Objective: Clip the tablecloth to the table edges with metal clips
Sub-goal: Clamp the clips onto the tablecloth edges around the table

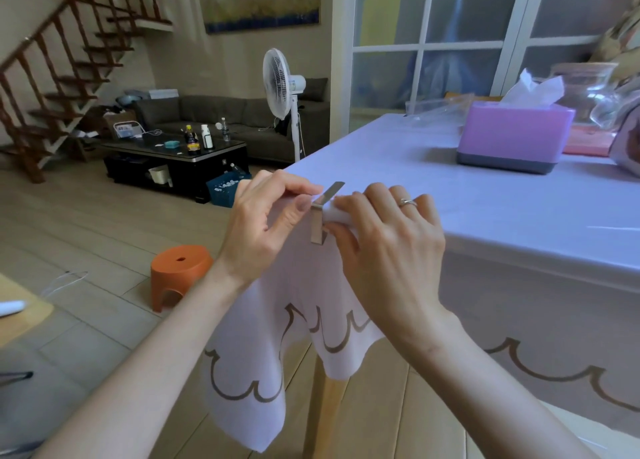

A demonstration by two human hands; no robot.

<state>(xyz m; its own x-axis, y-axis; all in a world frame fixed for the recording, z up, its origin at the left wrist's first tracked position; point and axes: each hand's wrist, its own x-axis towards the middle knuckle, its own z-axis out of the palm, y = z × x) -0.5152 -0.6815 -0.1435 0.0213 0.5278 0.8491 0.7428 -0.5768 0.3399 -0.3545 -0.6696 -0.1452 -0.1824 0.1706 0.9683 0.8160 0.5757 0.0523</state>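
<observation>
The bench fills the right side of the scene, covered by a pale lilac tablecloth whose scalloped hem hangs down the near side and drapes in loose folds over the near left corner. The cloth is already spread flat across the top, so laying it looks finished; the clipping seems barely begun. Only one metal clip shows anywhere, and the long near edge running off to the right carries none that can be seen, so by this view most of the clipping is left. The far edges are hidden behind a purple tissue box and clutter.

The clip sits right at the near left corner, its upper tongue tilted up over the top of the cloth and its flat front strip hanging down the drop. It looks part-way on and not yet pushed home, though the underside is out of sight.

The left hand has its grip nearly closed, thumb and forefinger pinching at the clip's bend from the left. The right hand curls its fingers over the bench edge just right of the clip, grip folded around a bunched pad of cloth, thumb tip beside the clip's lower strip.
</observation>
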